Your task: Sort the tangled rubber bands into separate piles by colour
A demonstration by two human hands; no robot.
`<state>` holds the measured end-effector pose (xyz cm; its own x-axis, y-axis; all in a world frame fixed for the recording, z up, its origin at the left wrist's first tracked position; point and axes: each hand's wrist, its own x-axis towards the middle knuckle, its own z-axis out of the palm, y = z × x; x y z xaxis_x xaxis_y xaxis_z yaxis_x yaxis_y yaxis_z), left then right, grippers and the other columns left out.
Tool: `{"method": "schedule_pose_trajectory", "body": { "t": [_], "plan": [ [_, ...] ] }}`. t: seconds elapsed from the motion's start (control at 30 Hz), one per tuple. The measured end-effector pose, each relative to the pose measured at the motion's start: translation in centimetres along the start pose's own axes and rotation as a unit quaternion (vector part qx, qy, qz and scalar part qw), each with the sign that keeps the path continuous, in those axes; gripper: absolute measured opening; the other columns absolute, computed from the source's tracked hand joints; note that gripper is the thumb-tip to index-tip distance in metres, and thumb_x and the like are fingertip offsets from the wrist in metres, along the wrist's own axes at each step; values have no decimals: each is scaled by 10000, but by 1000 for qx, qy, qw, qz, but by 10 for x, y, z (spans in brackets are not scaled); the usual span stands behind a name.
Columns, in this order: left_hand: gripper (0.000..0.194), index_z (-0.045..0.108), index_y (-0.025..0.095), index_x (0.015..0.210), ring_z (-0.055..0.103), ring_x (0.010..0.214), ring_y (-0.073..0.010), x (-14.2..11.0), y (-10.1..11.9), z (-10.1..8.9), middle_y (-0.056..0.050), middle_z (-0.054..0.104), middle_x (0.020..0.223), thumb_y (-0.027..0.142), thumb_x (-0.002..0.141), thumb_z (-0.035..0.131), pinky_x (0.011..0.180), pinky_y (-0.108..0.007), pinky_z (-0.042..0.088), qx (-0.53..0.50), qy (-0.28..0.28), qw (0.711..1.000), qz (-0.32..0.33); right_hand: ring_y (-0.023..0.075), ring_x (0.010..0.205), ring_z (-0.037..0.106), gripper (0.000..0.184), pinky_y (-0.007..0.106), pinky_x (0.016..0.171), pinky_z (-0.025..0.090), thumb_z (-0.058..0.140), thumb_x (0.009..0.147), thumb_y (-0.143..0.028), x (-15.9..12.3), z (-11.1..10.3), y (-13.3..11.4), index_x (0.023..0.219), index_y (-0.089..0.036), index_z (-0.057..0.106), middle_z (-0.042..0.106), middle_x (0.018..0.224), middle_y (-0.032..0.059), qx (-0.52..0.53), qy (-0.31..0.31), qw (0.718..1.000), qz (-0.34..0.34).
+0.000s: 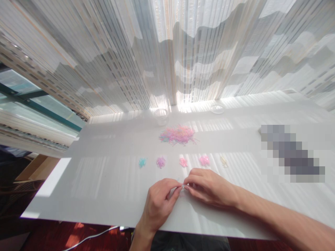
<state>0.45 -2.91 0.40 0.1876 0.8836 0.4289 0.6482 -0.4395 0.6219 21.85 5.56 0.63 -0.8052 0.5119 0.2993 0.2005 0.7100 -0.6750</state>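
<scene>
My left hand (161,200) and my right hand (209,186) meet over the near part of the white table (104,195), fingertips almost touching. Each pinches thumb against forefinger on small, thin bands that look like rubber bands (183,187), pale and pinkish; exact shape is hard to make out. Just beyond the fingers runs a row of small band heaps: teal (142,162), purple (161,162), coral pink (183,162), bright pink (204,160) and pale yellow (224,161). Farther back lies a large mixed pile of bands (179,134).
A clear plastic cup (161,116) stands behind the big pile, and a clear round lid (217,109) lies to its right. A blurred-out dark object (293,153) is on the right side. Sheer striped curtains (167,52) hang along the back edge. A cardboard box (38,168) sits at the left.
</scene>
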Motion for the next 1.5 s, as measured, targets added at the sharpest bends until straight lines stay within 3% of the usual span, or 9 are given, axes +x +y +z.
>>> {"method": "schedule_pose_trajectory", "body": {
  "t": [0.23, 0.57, 0.93, 1.23, 1.5],
  "plan": [
    [84, 684, 210, 1029, 544, 585, -107, -2, 0, -1, -25, 745, 882, 148, 980, 658, 573, -227, 490, -28, 4, 999, -15, 166, 736, 630, 221, 278, 670, 502, 519, 1032, -268, -1, 0, -1, 1052, -153, 707, 693, 828, 68, 4, 12, 1000, -9],
    [70, 700, 208, 1038, 516, 564, -104, -2, 0, -1, -31, 747, 889, 188, 976, 673, 556, -228, 489, -38, -2, 999, -39, 156, 731, 625, 232, 266, 649, 477, 484, 1042, -207, -1, -1, -2, 1031, -149, 708, 691, 829, 68, -5, 12, 1000, -7],
    [73, 728, 214, 996, 700, 680, -145, -2, 1, -1, -28, 775, 848, 196, 987, 658, 677, -263, 584, -24, -1, 999, -43, 159, 709, 628, 243, 266, 627, 480, 484, 1039, -201, -3, 0, 0, 1042, -163, 724, 685, 809, 63, -19, 1, 1000, -9],
    [89, 730, 208, 1045, 673, 632, -137, -1, 2, -1, -27, 777, 856, 202, 974, 676, 626, -257, 562, -31, -9, 999, -41, 160, 695, 622, 259, 270, 616, 461, 472, 1037, -201, -2, -2, 0, 1045, -173, 729, 680, 800, 61, -18, -5, 1000, -16],
    [82, 730, 209, 971, 680, 635, -140, 0, 3, -2, -26, 761, 808, 218, 985, 650, 644, -257, 570, -26, -13, 999, -45, 160, 691, 616, 249, 272, 621, 473, 488, 1023, -189, -3, -3, -1, 1063, -172, 733, 674, 795, 56, -20, -16, 1000, -15]
  ]
}}
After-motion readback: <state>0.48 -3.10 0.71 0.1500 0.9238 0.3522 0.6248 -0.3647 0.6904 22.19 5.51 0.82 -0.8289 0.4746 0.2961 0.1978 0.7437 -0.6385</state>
